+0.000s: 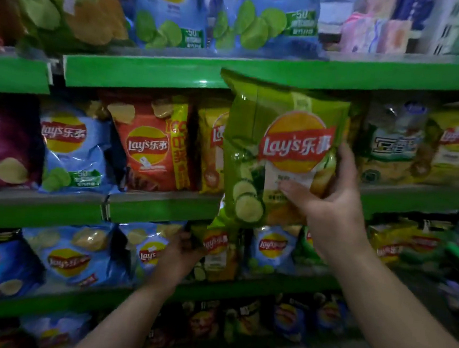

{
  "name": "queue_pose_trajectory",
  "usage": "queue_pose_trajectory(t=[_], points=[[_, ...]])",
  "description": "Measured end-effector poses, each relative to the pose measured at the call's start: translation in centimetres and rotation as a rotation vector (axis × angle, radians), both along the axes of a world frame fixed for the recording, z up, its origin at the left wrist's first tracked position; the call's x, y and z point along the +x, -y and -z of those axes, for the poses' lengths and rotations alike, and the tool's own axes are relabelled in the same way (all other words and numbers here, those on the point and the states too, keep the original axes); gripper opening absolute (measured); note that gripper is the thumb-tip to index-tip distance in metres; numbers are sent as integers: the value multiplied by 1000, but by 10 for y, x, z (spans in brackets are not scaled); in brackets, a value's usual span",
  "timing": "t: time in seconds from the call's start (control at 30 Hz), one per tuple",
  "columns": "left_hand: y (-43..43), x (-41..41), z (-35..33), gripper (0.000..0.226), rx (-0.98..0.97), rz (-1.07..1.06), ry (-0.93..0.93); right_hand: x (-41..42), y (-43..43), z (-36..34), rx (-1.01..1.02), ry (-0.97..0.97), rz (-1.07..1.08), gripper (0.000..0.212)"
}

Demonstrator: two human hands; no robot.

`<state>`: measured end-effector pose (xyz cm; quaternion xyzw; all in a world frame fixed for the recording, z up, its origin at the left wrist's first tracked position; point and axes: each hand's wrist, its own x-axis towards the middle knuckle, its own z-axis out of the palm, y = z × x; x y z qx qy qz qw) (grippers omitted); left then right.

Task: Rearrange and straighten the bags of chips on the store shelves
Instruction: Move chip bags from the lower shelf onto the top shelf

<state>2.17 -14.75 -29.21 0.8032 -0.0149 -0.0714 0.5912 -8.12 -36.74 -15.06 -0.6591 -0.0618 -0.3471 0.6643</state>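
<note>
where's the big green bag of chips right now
Centre-right of the head view, the big green bag is held up by the right hand, in front of the middle shelf.

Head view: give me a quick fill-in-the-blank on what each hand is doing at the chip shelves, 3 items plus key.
1. The right hand holds up a large bag of chips whose main colour is ____.
2. The left hand grips a smaller bag on the shelf ____ the red bag.
3. The shelf edges are painted ____.

Missing words: green; below; green
</note>
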Motion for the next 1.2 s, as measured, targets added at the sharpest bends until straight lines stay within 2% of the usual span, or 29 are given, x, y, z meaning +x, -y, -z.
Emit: queue_pose_trajectory(t=[0.07,0.17,0.27,0.3,0.43,0.5,0.63,0.73,0.83,0.9,1.07,1.13,1.2], points=[[8,4,8,42,35,10,3,-6,10,26,-6,-61,-11,92],[26,3,16,31,191,82,78,-17,26,61,-4,-164,40,90],[55,6,23,39,136,178,88,-26,45,90,-33,-294,133,91],[66,9,24,41,180,201,82,-28,52,99,-47,-332,151,93],[109,23,31,33,181,220,105,-32,83,134,-34,-450,233,96],[131,27,32,44,127,219,105,-33,99,149,-15,-504,274,97],[165,34,33,86,58,187,19,-32,117,174,1,-581,309,89],[182,40,38,94,43,133,-25,-30,125,190,12,-613,353,78],[187,39,40,89,164,68,11,-32,135,206,68,-644,364,70],[186,34,42,89,170,64,57,-35,143,213,114,-654,387,65],[169,15,35,84,-58,27,167,-42,155,214,184,-614,448,54],[154,8,32,68,-110,29,175,-40,153,209,190,-589,447,53],[137,1,30,45,-78,15,139,-36,147,203,172,-566,423,54]])
